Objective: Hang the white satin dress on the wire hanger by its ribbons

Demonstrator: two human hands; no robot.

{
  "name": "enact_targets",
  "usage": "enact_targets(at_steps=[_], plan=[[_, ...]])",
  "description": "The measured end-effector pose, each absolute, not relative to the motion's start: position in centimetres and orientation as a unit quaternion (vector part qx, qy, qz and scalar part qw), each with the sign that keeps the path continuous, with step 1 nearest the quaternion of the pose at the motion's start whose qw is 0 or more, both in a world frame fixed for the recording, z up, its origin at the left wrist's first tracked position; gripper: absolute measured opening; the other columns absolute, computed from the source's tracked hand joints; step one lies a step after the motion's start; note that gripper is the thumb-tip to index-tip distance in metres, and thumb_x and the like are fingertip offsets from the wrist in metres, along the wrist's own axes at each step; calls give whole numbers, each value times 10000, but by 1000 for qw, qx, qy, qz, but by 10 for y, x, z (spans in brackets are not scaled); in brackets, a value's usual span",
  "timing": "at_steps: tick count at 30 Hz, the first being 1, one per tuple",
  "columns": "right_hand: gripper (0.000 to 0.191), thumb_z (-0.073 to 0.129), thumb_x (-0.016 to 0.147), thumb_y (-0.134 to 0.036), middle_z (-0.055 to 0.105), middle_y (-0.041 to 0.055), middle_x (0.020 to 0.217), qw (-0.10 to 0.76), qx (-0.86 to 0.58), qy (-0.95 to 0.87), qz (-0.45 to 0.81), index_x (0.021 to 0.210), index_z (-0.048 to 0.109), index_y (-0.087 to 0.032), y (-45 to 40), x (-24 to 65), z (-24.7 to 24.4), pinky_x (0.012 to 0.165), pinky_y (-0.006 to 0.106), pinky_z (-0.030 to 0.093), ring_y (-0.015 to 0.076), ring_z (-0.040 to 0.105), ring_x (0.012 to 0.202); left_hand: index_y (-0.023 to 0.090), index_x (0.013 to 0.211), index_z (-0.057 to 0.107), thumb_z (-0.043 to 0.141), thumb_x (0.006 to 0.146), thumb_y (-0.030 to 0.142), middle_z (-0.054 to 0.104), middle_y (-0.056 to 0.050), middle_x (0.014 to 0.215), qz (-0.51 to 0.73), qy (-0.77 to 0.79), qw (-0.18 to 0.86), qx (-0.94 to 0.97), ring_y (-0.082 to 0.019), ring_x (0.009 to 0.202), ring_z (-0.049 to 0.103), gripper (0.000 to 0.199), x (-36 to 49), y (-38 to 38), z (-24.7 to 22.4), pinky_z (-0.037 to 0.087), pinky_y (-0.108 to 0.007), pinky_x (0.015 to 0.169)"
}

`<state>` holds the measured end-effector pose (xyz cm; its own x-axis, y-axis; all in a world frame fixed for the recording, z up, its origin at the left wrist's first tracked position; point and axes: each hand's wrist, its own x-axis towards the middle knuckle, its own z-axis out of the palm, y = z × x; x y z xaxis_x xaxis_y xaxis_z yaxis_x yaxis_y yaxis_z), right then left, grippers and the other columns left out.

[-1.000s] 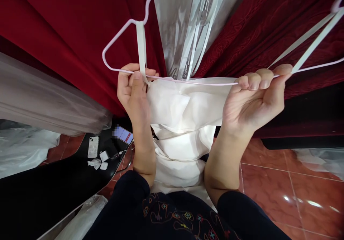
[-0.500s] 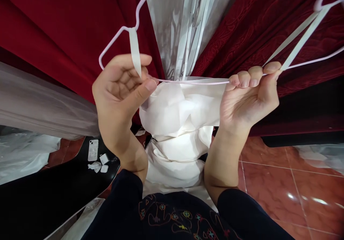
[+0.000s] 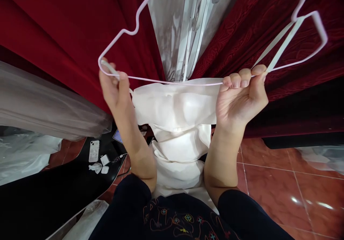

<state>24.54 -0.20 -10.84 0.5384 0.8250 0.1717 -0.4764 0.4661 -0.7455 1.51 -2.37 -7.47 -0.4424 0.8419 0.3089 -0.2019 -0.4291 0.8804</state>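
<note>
A pale pink clothes hanger (image 3: 172, 82) spans the view in front of me, with a white garment (image 3: 177, 103) hanging behind and below its lower bar. At the hanger's left corner, my left hand (image 3: 114, 89) pinches a white strap (image 3: 109, 67) between thumb and fingers. Part of that strap is hidden by the hand. My right hand (image 3: 239, 98) is closed around the lower bar on the right. From its fingertips a second white strap (image 3: 285, 46) runs up to the notch on the hanger's right shoulder.
Red curtains (image 3: 53, 24) and a sheer whitish curtain (image 3: 172, 24) hang behind. On a black tabletop (image 3: 53, 189) at left lie a phone (image 3: 94, 151), a charger (image 3: 105, 159) and small white items. Clear plastic (image 3: 24, 154) lies at far left. The floor (image 3: 268, 182) has reddish tiles.
The left strap has come out of the hanger's left notch, down and outward to the lower corner, together with my left hand. The hanger's right end and my right hand have shifted left.
</note>
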Motion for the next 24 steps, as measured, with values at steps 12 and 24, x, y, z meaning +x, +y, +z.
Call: enact_targets(at_steps=[12,24], plan=[[248,422,1010,-301,583,-14,735,788,-266,-205,516,898,617,-196,-6,258,-101,773,258,608,71,625,716,195,868,664,402,1124,323,571,-17,690,787,273,403,380,-146,699,654,388,57,-38,-64,480,-233,598],[186,757,790,-283,632,-34,724,774,-452,-390,211,838,650,-140,-4,283,-123,643,212,495,43,590,639,184,914,691,481,1102,372,629,-27,704,783,255,394,408,-162,733,702,339,57,-40,-73,460,-217,508]])
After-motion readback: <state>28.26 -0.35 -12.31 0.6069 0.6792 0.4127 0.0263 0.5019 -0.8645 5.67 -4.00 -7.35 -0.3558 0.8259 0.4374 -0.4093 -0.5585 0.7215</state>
